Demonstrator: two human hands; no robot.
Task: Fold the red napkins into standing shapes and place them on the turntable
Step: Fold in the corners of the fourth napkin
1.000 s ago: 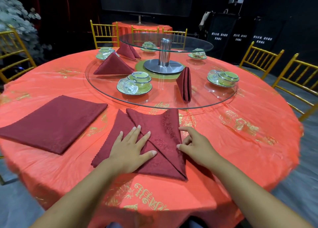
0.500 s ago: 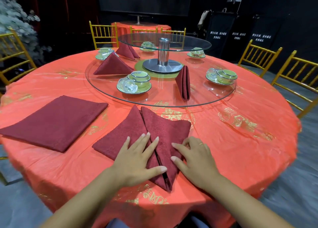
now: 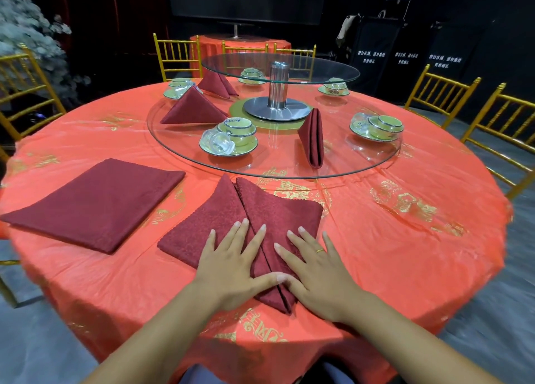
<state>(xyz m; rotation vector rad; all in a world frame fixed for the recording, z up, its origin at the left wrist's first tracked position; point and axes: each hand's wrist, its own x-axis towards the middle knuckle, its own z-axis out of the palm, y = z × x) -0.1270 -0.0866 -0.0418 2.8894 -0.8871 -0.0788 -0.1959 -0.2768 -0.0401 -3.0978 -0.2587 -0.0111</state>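
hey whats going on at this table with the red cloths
A person is folding red napkins for a banquet setting. The left hand and right hand both press flat on a half-folded napkin at the near edge of the table. A second napkin lies flat to its left, not yet shaped. Three folded napkins already stand on the glass turntable among the cup sets.
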